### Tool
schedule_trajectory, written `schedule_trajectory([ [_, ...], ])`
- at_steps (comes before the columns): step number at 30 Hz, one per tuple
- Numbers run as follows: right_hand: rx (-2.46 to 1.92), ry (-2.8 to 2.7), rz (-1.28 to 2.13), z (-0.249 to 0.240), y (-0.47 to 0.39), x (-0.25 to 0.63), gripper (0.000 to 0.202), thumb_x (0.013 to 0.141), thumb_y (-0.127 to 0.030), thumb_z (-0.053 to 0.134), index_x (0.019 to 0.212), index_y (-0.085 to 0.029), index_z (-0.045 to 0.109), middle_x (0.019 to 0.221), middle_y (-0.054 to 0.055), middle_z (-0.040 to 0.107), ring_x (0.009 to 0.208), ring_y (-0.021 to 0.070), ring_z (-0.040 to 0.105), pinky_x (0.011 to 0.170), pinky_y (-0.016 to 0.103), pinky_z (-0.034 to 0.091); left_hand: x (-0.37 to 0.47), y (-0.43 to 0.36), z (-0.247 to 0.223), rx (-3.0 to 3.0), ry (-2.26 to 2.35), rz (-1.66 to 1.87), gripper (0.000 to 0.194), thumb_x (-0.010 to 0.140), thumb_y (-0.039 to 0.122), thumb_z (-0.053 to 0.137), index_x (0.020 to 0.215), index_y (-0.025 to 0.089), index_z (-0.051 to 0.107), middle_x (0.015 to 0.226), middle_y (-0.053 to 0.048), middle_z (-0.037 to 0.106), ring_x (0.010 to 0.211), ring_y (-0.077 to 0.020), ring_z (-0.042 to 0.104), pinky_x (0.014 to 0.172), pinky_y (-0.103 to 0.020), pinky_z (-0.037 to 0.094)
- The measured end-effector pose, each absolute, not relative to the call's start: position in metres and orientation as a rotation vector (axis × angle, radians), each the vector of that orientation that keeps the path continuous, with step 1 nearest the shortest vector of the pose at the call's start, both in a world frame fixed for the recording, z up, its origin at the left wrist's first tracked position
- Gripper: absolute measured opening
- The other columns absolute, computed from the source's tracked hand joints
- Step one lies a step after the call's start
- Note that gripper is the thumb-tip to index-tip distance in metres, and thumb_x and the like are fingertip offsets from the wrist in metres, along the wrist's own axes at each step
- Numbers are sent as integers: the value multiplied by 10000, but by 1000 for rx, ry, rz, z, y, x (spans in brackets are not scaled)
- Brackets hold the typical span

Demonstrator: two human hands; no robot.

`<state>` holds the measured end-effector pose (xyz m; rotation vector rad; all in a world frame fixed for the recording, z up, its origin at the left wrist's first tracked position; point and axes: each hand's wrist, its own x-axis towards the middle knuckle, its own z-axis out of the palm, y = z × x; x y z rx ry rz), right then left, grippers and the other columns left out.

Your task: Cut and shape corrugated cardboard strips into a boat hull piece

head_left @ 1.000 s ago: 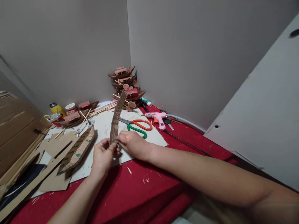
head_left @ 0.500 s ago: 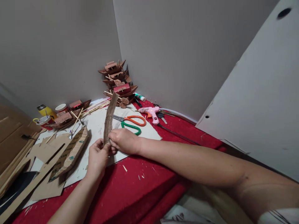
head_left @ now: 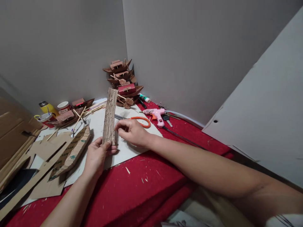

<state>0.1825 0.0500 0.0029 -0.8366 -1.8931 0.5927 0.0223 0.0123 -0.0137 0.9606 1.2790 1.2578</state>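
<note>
A strip of corrugated cardboard [head_left: 110,116], its ribs bared on the facing side, stands nearly upright in the left hand [head_left: 98,154], whose thumb and fingers pinch its lower end. The right hand [head_left: 134,134] is just right of the strip, fingers loosely curled toward its edge; whether the fingertips touch it or pinch a scrap, I cannot tell.

The step in hand appears to be working the strip's ribbed face. Judging by this hold, any further work there calls for a firm left pinch and a fresh right fingertip grip on the edge.

Just beyond the right hand lie scissors [head_left: 136,118], partly hidden; farther out is a pink hot glue gun [head_left: 155,114]. Left of the left hand rests a cardboard boat hull [head_left: 73,153]. Stacked model boats [head_left: 127,89] stand beyond both hands.
</note>
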Motion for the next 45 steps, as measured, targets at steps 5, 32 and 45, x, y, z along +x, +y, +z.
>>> schedule_trajectory([
  [5, -852, -2047, 499, -3, 49, 178, 157, 785, -53, 547, 849, -95, 685, 775, 53, 681, 683, 109, 580, 660, 210, 425, 23, 11, -12, 968, 1263, 1228, 263, 604, 161, 720, 840, 103, 621, 638, -10, 660, 513, -120, 638, 528, -234, 561],
  [32, -1078, -2499, 199, -3, 42, 159, 120, 789, -127, 595, 873, -67, 657, 872, 137, 676, 763, 213, 631, 606, 269, 400, 36, 3, -24, 1197, 1307, 1233, 156, 623, 255, 709, 631, 126, 620, 521, 19, 602, 437, -86, 532, 449, -177, 424],
  [45, -1032, -2389, 268, -9, 51, 170, 148, 851, -156, 556, 839, -100, 692, 804, 83, 695, 721, 146, 601, 641, 229, 381, 35, 8, -24, 1112, 1256, 1221, 226, 618, 235, 713, 785, 131, 600, 577, 6, 642, 465, -129, 623, 526, -246, 533],
])
